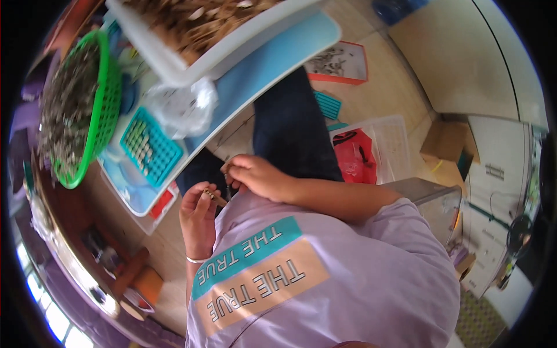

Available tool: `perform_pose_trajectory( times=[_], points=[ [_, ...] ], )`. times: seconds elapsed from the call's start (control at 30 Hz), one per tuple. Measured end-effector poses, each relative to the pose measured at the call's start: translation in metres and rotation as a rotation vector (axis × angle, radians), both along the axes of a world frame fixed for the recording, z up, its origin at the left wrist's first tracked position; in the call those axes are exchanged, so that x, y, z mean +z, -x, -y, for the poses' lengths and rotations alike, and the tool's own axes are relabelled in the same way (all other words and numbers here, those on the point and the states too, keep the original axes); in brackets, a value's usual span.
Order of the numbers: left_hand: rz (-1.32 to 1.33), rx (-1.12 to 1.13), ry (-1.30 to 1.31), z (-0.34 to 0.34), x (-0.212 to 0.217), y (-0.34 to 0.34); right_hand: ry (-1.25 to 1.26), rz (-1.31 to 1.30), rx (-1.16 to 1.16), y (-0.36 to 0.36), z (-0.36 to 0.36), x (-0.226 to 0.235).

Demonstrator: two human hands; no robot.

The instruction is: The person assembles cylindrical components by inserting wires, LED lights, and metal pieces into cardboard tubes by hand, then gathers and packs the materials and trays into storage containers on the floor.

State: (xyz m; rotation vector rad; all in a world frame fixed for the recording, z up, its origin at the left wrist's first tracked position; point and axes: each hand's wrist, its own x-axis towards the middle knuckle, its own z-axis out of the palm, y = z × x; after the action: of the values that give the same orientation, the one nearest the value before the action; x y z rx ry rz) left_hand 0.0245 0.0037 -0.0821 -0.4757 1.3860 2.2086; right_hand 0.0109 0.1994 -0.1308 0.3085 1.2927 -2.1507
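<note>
My left hand (pixel 198 223), with a white band at its wrist, pinches a small brown strip (pixel 214 198) that has a row of pale spots along it. Just to the right, close to my lap, my right hand (pixel 258 176) is closed, thumb and fingertips pressed together. Something small and dark shows under those fingertips, too small to name. The two hands are near each other but apart. Beyond them, on a light blue table (pixel 270 64), lies a teal gridded tray (pixel 165 155) with small pale pieces in part of its cells.
A crumpled clear plastic bag (pixel 184 107) lies beside the teal tray. A white bin (pixel 232 55) of brown strips stands at the table's back. At left is a green basket (pixel 107 110) heaped with greyish pieces. On the floor sit a red-rimmed box (pixel 336 78) and a clear tub (pixel 397 139).
</note>
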Motion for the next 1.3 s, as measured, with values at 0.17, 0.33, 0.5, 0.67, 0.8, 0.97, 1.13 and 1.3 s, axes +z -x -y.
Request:
perform_pose_trajectory(
  times=[0.17,0.33,0.5,0.67,0.8,0.97,1.13,1.3],
  points=[
    [-0.044,-0.051,0.054,-0.026,0.007,0.023,-0.550,-0.692,-0.256,0.012,0.002,0.013],
    [-0.049,-0.103,0.056,-0.045,0.012,0.038,-0.716,-0.674,-0.123,0.014,-0.014,0.039],
    [-0.026,-0.056,0.083,-0.055,0.014,0.043,-0.641,-0.674,-0.153,0.016,-0.017,0.034],
    [-0.061,-0.066,0.021,-0.054,0.008,0.043,-0.232,-0.399,-0.121,0.030,-0.029,0.028],
    [-0.073,-0.027,0.012,-0.054,0.012,0.040,0.136,-0.059,-0.175,0.028,-0.028,0.024],
    [-0.102,-0.046,0.006,-0.051,0.004,0.040,0.051,-0.069,-0.195,0.023,-0.037,0.043],
    [-0.085,0.016,-0.090,-0.054,0.004,0.043,-0.172,-0.262,-0.176,0.020,-0.036,0.048],
    [-0.102,0.013,-0.140,-0.044,0.004,0.039,-0.145,-0.228,-0.188,0.023,-0.025,0.057]
  ],
)
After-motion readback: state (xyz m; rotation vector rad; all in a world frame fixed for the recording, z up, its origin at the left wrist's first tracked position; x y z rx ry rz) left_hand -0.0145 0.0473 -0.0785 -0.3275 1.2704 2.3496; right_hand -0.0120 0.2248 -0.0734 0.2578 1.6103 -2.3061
